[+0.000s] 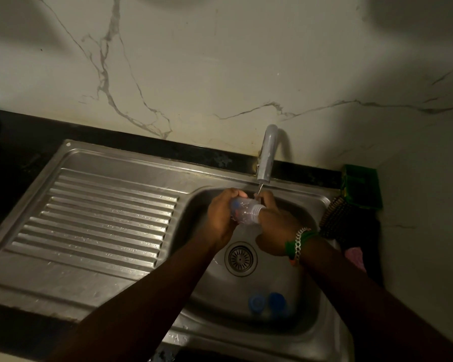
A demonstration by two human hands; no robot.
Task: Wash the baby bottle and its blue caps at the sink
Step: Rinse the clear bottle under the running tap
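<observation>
Clear plastic bottle point(243, 210) is getting rinsed under the tap point(266, 155); I'm gripping it with left hand point(220, 218) and right hand point(272, 218). Probably light and slippery wet, so hold the body. Caps point(267, 303) sitting at 6 o'clock.

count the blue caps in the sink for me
2: one blue cap and another, side by side on the basin floor near the front. More may be hidden.
</observation>
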